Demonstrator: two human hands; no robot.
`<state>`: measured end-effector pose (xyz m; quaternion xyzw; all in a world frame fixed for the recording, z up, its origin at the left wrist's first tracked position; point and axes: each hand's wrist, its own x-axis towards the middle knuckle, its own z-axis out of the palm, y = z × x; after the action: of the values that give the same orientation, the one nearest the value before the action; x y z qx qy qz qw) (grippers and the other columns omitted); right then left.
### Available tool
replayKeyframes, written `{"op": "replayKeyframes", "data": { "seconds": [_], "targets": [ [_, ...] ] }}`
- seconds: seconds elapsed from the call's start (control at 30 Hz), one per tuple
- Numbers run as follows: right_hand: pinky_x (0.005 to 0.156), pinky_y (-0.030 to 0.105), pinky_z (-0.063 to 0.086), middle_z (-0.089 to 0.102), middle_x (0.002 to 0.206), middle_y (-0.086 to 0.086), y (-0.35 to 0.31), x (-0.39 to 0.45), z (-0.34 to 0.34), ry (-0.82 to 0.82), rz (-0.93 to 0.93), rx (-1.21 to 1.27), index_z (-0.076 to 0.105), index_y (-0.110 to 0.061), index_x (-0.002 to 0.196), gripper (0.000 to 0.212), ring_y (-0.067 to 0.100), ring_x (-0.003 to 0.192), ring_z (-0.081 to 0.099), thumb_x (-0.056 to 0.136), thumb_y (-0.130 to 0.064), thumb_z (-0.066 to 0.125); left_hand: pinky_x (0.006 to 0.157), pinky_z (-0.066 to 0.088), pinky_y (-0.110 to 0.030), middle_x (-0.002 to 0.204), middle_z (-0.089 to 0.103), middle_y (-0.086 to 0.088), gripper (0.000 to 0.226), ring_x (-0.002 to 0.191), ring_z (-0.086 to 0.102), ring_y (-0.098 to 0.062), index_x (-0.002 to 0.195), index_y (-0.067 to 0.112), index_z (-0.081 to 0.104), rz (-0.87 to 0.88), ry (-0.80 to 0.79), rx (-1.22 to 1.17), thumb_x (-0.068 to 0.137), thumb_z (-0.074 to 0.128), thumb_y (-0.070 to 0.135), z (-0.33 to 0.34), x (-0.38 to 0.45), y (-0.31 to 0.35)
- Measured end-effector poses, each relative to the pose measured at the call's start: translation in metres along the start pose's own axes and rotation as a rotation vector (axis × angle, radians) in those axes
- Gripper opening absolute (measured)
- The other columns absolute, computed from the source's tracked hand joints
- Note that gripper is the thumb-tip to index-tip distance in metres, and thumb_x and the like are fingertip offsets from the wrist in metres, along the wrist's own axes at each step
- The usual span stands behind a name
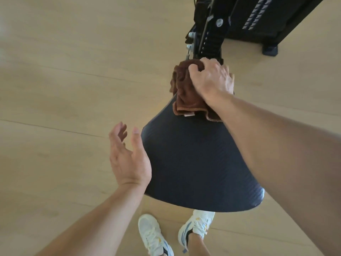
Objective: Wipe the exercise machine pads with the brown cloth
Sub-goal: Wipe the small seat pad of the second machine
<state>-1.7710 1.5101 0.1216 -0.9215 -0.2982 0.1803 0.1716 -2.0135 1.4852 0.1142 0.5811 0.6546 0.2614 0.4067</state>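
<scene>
A dark ribbed seat pad of the exercise machine fills the middle of the view, wide toward me and narrow at its far end. On that narrow far end lies the crumpled brown cloth, and my right hand is closed on it, pressing it against the pad. My left hand hovers at the pad's left edge with fingers spread and nothing in it; whether the thumb touches the pad I cannot tell.
The machine's black frame with bolts rises beyond the pad, and a black weight stack housing stands at the top right. Light wooden floor lies all around. My white sneakers show below the pad.
</scene>
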Motion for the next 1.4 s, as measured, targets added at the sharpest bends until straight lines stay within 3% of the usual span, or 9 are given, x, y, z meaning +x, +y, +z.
{"op": "replayKeyframes", "data": {
  "seconds": [0.07,0.27,0.47,0.67,0.83,0.93,1.1,1.27,1.4],
  "targets": [
    [0.105,0.049,0.031,0.060,0.128,0.003,-0.005,0.000,0.002,-0.043,-0.077,-0.070,0.065,-0.027,0.120,0.048,0.032,0.124,0.048,0.094,-0.050,0.033,0.095,0.038,-0.017,0.126,0.061,0.011,0.048,0.115,0.056,-0.008,0.137,0.024,0.051,-0.148,0.097,-0.076,0.097,0.044,0.049,-0.001,0.001,0.001],
    [0.126,0.047,0.006,0.061,0.133,0.017,-0.023,-0.017,0.016,-0.216,-0.316,-0.314,0.072,-0.010,0.103,0.058,0.026,0.141,0.037,0.093,-0.052,0.032,0.091,0.034,-0.031,0.129,0.062,0.004,0.052,0.112,0.058,-0.018,0.133,0.025,0.054,-0.577,0.330,-0.328,0.099,0.034,0.059,-0.006,0.008,-0.013],
    [0.125,0.048,0.008,0.074,0.111,0.011,-0.049,-0.094,0.023,-0.369,-0.573,-0.246,0.076,-0.019,0.097,0.058,0.025,0.122,0.057,0.092,-0.056,0.031,0.112,0.035,-0.040,0.145,0.055,0.000,0.062,0.131,0.051,-0.024,0.143,0.026,0.048,-0.603,0.198,-0.140,0.097,0.029,0.063,-0.027,-0.019,-0.052],
    [0.124,0.052,-0.004,0.072,0.118,-0.003,-0.046,-0.193,0.045,-0.494,-0.961,-0.335,0.077,-0.025,0.104,0.054,0.021,0.135,0.046,0.094,-0.053,0.033,0.093,0.042,-0.048,0.129,0.058,-0.023,0.039,0.118,0.053,-0.044,0.130,0.003,0.053,-0.578,0.040,0.232,0.106,0.031,0.023,-0.078,-0.086,-0.121],
    [0.125,0.049,-0.009,0.031,0.165,-0.008,-0.014,-0.187,0.030,-0.399,-0.860,-0.147,0.053,-0.034,0.144,0.049,0.019,0.157,0.004,0.102,-0.048,0.032,0.113,0.034,-0.045,0.151,0.047,-0.009,0.045,0.139,0.044,-0.030,0.145,0.020,0.044,-0.356,0.088,0.177,0.105,0.039,0.039,-0.081,-0.097,-0.088],
    [0.127,0.049,-0.001,0.028,0.166,-0.011,0.024,-0.186,0.019,-0.313,-0.712,-0.077,0.044,-0.041,0.150,0.052,0.018,0.157,0.008,0.100,-0.047,0.032,0.121,0.028,-0.045,0.158,0.036,0.001,0.064,0.147,0.034,-0.018,0.151,0.026,0.034,0.049,0.011,0.143,0.095,0.037,0.057,-0.068,-0.085,-0.046],
    [0.127,0.048,0.013,0.032,0.163,-0.016,0.114,-0.210,-0.015,0.011,-0.193,-0.036,0.046,-0.039,0.149,0.051,0.013,0.156,0.017,0.099,-0.041,0.034,0.124,0.023,-0.040,0.161,0.034,-0.007,0.060,0.152,0.027,-0.019,0.150,0.013,0.039,0.581,-0.207,0.300,0.099,0.041,0.044,-0.029,-0.058,0.012],
    [0.105,0.038,0.043,0.021,0.165,-0.024,0.128,-0.223,-0.022,0.085,0.143,0.282,0.044,-0.041,0.149,0.049,0.013,0.148,0.035,0.103,-0.031,0.034,0.122,0.027,-0.047,0.159,0.039,-0.004,0.065,0.149,0.030,-0.021,0.147,0.015,0.043,0.498,-0.173,0.431,0.098,0.034,0.057,-0.007,-0.032,0.011],
    [0.095,0.038,0.044,0.050,0.148,-0.009,0.116,-0.178,-0.025,0.097,0.198,0.247,0.049,-0.037,0.145,0.044,0.026,0.129,0.053,0.102,-0.029,0.043,0.112,0.038,-0.041,0.149,0.050,0.004,0.066,0.139,0.044,-0.018,0.144,0.022,0.044,0.285,-0.083,0.290,0.093,0.031,0.061,-0.002,-0.036,0.007]
  ]
}}
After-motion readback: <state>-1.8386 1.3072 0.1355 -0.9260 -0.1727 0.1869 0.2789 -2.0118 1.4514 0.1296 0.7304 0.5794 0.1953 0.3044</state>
